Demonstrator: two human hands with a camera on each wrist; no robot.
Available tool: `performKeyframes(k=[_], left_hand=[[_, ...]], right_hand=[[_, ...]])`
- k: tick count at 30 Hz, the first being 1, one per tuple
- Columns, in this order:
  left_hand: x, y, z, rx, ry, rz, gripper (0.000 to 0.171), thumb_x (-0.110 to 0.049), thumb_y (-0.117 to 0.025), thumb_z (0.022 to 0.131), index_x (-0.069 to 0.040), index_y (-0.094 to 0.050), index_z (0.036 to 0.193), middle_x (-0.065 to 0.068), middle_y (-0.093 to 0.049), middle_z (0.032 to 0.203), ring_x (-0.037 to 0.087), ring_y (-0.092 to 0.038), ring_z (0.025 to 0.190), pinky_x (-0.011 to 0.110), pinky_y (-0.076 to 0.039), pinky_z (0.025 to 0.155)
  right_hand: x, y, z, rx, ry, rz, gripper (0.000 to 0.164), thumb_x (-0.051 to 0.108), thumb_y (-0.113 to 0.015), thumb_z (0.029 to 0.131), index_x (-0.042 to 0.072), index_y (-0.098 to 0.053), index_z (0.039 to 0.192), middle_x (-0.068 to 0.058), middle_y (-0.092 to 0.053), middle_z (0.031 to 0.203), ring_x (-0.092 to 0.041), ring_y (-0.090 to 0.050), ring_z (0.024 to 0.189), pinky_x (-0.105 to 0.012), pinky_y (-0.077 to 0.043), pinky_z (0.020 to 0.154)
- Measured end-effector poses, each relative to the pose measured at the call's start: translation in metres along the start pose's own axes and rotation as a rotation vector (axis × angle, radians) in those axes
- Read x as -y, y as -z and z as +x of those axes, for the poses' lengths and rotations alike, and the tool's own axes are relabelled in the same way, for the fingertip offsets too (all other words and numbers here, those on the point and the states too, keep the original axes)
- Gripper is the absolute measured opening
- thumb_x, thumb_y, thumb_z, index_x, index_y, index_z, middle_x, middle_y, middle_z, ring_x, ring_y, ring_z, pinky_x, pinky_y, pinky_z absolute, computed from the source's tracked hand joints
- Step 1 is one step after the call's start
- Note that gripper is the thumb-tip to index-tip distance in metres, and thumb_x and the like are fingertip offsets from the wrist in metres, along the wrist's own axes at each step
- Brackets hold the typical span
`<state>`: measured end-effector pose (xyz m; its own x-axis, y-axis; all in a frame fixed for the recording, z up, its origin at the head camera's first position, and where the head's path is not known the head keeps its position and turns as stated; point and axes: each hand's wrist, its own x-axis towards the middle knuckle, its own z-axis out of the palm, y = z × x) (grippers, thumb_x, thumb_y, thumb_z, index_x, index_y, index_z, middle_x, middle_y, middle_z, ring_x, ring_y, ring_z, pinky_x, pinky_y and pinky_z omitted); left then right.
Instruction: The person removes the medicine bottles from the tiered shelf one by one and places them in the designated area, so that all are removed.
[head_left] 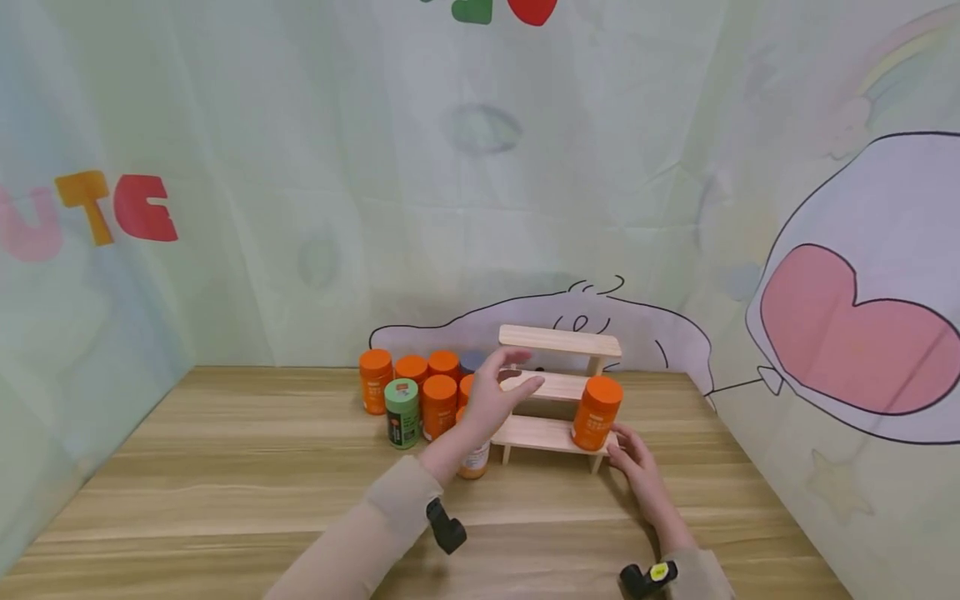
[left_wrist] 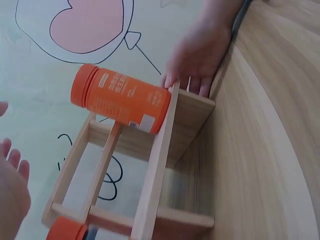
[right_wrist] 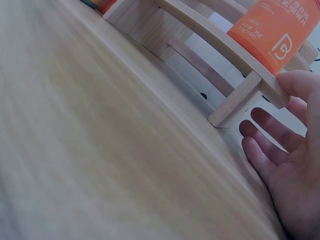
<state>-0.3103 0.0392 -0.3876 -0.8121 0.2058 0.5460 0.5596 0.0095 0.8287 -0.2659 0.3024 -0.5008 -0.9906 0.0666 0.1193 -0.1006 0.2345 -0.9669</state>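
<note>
A small three-step wooden shelf [head_left: 551,340] stands on the table. One orange-lidded orange bottle [head_left: 597,414] sits upright at the right end of its lowest step. My right hand [head_left: 637,471] pinches that step's right end with thumb and index finger, close beside the bottle's base; the other fingers [right_wrist: 270,132] hang loose below. My left hand [head_left: 495,400] is held over the shelf's left side with fingers apart and nothing in them. Left of the shelf stand several orange bottles [head_left: 376,382] and a green bottle [head_left: 402,414]; my left hand and forearm partly cover this group.
A white-labelled bottle [head_left: 474,458] stands at the front of the group, partly behind my left wrist. A blue thing [head_left: 472,360] shows at the group's back. The wood-grain table [head_left: 247,483] ends at a printed curtain [head_left: 277,208] behind and at both sides.
</note>
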Motion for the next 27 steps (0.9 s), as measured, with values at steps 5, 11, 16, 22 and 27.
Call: performKeyframes(k=[5, 11, 16, 22, 27], left_hand=[[0.002, -0.021, 0.009, 0.059, 0.075, -0.058, 0.049, -0.012, -0.072, 0.088, 0.002, -0.053, 0.131, 0.017, -0.058, 0.132, 0.032, -0.054, 0.123, 0.046, -0.045, 0.106], [0.007, -0.044, 0.015, 0.217, 0.156, -0.082, 0.066, -0.018, -0.074, 0.088, -0.006, -0.042, 0.145, 0.011, -0.049, 0.146, 0.027, -0.045, 0.135, 0.044, -0.039, 0.112], [0.01, -0.059, 0.015, 0.323, 0.194, -0.053, 0.077, -0.016, -0.077, 0.084, -0.008, -0.036, 0.149, 0.011, -0.043, 0.151, 0.026, -0.04, 0.14, 0.042, -0.036, 0.115], [0.019, -0.072, 0.012, 0.354, 0.225, -0.036, 0.081, -0.015, -0.078, 0.084, -0.01, -0.033, 0.152, 0.009, -0.043, 0.152, 0.026, -0.044, 0.138, 0.043, -0.038, 0.113], [0.022, -0.08, 0.008, 0.32, 0.256, -0.018, 0.079, -0.017, -0.078, 0.083, -0.013, -0.037, 0.15, 0.008, -0.047, 0.149, 0.029, -0.048, 0.134, 0.047, -0.039, 0.112]], right_hand=[[0.0, 0.0, -0.001, -0.005, -0.001, 0.006, 0.046, 0.017, -0.049, 0.102, -0.003, -0.038, 0.143, -0.027, -0.047, 0.135, 0.007, -0.054, 0.097, -0.015, -0.049, 0.085], [-0.002, 0.0, -0.002, -0.013, 0.008, 0.005, 0.046, 0.015, -0.049, 0.102, -0.004, -0.039, 0.142, -0.027, -0.049, 0.133, 0.006, -0.055, 0.097, -0.016, -0.05, 0.086], [-0.002, 0.0, -0.002, -0.006, 0.012, 0.007, 0.045, 0.015, -0.049, 0.102, -0.003, -0.039, 0.143, -0.026, -0.048, 0.134, 0.006, -0.054, 0.097, -0.015, -0.049, 0.086], [-0.003, 0.0, 0.0, -0.014, 0.017, 0.026, 0.044, 0.014, -0.049, 0.102, -0.002, -0.04, 0.142, -0.022, -0.048, 0.136, 0.006, -0.054, 0.099, -0.015, -0.05, 0.086], [-0.002, -0.001, 0.001, -0.026, 0.022, 0.038, 0.043, 0.014, -0.05, 0.102, -0.002, -0.042, 0.141, -0.017, -0.05, 0.131, 0.004, -0.055, 0.099, -0.017, -0.051, 0.086]])
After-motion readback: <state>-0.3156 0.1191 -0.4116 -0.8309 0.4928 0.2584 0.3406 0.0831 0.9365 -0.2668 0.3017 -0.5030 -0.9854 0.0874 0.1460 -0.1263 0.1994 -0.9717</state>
